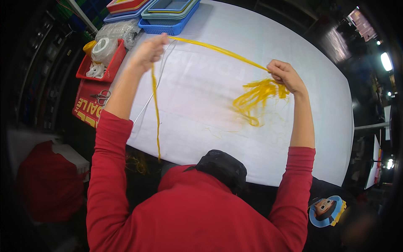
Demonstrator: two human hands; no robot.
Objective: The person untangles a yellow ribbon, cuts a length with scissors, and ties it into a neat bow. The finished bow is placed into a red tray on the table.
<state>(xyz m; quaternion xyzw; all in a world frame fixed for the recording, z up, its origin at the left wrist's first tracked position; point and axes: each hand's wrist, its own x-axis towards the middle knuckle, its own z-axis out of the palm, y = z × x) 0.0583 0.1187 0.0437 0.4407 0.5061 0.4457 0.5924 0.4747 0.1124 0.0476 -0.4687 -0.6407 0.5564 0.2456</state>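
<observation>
A yellow ribbon (pixel 218 49) is stretched between my two raised hands above the white table. My left hand (pixel 150 52), at the upper left, is closed round one end, and a loose tail of ribbon hangs from it toward the near table edge. My right hand (pixel 285 75) grips the other end on the right side. Below the right hand dangles a bundle of yellow strips (pixel 261 97), blurred by motion. The fingertips of both hands are partly hidden by the fists.
Stacked plastic baskets (pixel 168 23) stand at the far left. Beside them a red basket (pixel 112 67) holds white and yellow rolls. Scissors (pixel 102 97) lie on a red printed surface. A thin white cord (pixel 147 101) runs across the table (pixel 201 138), where fine yellow threads are scattered.
</observation>
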